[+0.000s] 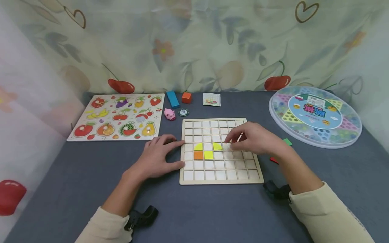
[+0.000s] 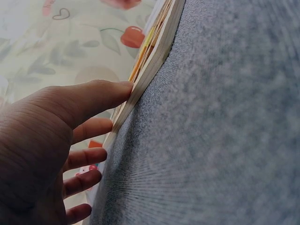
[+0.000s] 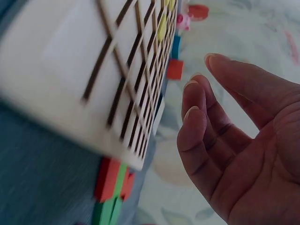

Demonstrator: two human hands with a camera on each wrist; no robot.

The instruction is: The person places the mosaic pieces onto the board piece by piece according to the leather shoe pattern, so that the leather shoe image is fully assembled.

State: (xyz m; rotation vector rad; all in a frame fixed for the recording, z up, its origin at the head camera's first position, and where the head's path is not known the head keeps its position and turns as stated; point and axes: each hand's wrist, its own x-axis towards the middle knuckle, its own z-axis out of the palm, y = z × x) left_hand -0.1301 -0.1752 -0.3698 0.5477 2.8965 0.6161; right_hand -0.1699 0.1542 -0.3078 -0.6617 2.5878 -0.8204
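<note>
1. Hands well apart here: the left edge of the grid board [image 1: 222,182] is touched by the thumb and index tip of the left hand [image 1: 156,157], fingers spread, while the right hand [image 1: 253,138] is held above the board's right half, fingers loosely bent, nothing seen gripped.
2. Flat between them lies the board, and seated in its cells are an orange square [image 1: 199,155], a yellow square [image 1: 208,155] and two curved-edged yellow tiles [image 1: 217,146].
3. Light and stiff, by the look of it, and easily nudged askew; best steadied by its rim, the thin, probably slippery tiles best pinched by their edges.
4. Just off the board's right side, a green piece [image 1: 287,142] and a red piece [image 1: 274,160] are partly covered by the right forearm [image 1: 299,168]; farther out, a round game box [image 1: 316,111] is laid.
5. Beyond its far edge are set a pattern card [image 1: 211,99], an orange cube [image 1: 186,98], a blue block [image 1: 173,99], a chip [image 1: 183,112] and a pink pig [image 1: 170,114]; off its upper left, a fruit board [image 1: 133,118].
</note>
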